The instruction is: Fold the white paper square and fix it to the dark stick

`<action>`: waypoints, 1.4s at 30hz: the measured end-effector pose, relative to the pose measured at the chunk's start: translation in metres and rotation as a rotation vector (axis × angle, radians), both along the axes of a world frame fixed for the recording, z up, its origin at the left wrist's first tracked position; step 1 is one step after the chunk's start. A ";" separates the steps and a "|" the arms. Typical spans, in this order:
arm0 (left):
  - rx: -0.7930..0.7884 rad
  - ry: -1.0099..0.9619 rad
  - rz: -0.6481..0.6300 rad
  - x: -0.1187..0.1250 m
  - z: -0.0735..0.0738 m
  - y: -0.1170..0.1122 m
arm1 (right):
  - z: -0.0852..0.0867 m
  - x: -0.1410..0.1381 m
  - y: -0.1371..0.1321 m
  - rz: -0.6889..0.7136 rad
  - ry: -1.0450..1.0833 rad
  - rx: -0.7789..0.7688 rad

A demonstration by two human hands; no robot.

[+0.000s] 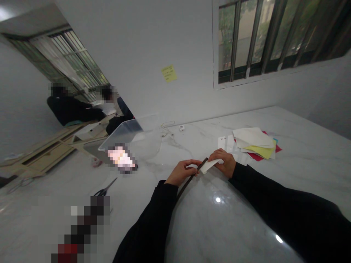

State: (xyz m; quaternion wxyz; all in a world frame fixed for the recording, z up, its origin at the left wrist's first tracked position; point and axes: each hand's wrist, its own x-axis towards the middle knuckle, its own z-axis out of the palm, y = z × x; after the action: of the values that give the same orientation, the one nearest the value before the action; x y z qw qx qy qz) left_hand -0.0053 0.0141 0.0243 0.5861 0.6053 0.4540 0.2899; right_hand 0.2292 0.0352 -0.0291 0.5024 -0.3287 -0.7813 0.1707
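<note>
My left hand (184,171) pinches a long, thin, dark brown strip (187,183) between thumb and fingers. The strip slants across the marble-patterned tabletop (219,226), and its lower end passes behind my left sleeve. A small piece of white paper (210,166), bent or folded, is gripped in my right hand (224,162), close against the strip's upper end. Whether the paper is wrapped around the strip or just touches it, I cannot tell. Both hands are close together in the middle of the view.
Stacked paper sheets (253,140) in white, yellow and red lie beyond my right hand. To the left are dark-handled scissors (102,191) and a clear plastic bin (128,128). A yellow note (169,73) sticks to the wall. Two people sit in the far left background.
</note>
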 end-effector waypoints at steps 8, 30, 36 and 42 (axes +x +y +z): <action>-0.019 -0.019 -0.009 -0.002 -0.006 0.001 | 0.002 -0.002 -0.004 0.138 0.185 -0.532; -0.109 -0.120 0.139 -0.013 -0.005 0.008 | -0.017 0.003 0.021 -0.212 0.496 -0.539; -0.157 -0.167 0.155 -0.012 -0.005 0.008 | -0.015 0.002 0.015 -0.212 0.394 -0.503; -0.168 -0.250 0.280 -0.012 0.002 0.008 | -0.001 -0.010 -0.015 0.375 -0.158 -0.495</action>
State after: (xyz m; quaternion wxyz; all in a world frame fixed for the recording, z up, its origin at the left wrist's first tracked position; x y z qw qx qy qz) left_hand -0.0175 0.0222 0.0260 0.6401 0.4447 0.4800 0.4027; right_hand 0.2191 0.0205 -0.0297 0.3048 -0.3036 -0.7996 0.4190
